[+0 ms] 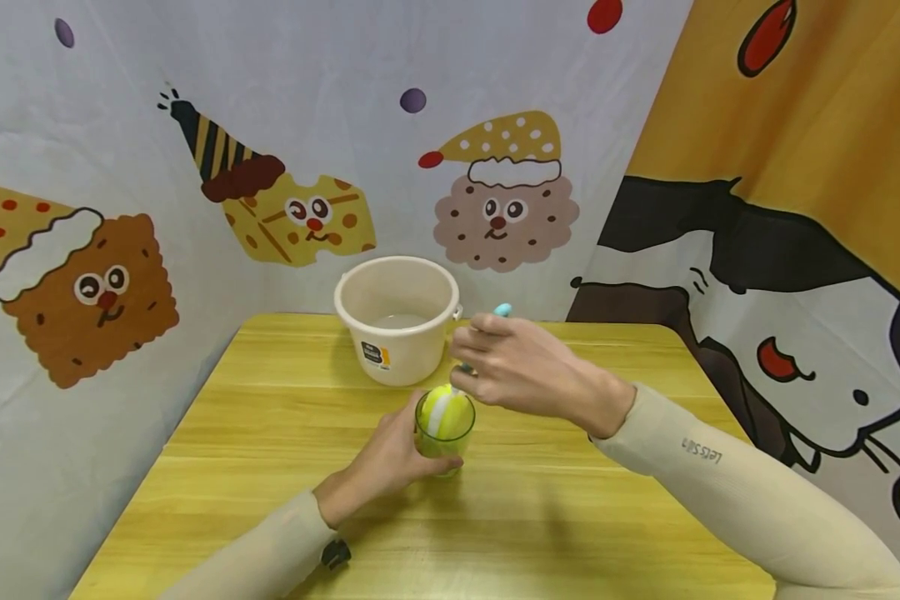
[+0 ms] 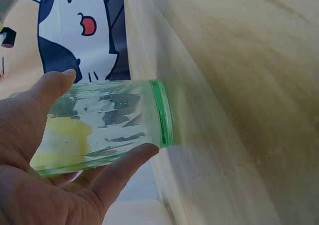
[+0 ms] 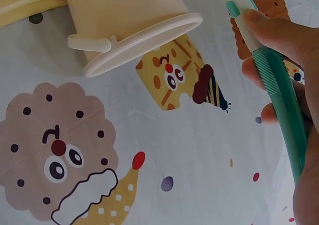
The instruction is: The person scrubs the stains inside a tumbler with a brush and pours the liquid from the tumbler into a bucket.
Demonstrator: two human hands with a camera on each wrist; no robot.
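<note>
Plainly, left fingers curl round a glass; right fingers grip a teal handle.

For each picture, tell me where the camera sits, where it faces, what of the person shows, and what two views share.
Head: on the head, facing forward and down at the table and bucket; left hand, right hand and sleeves show.
Left wrist: on that wrist, facing the glass in the left fingers; table tipped sideways.
Right wrist: on that wrist, facing the printed curtain, shown upside down; right fingers appear, holding a green handle.
Shared: head and left wrist show the glass; head and right wrist, the bucket.
</note>
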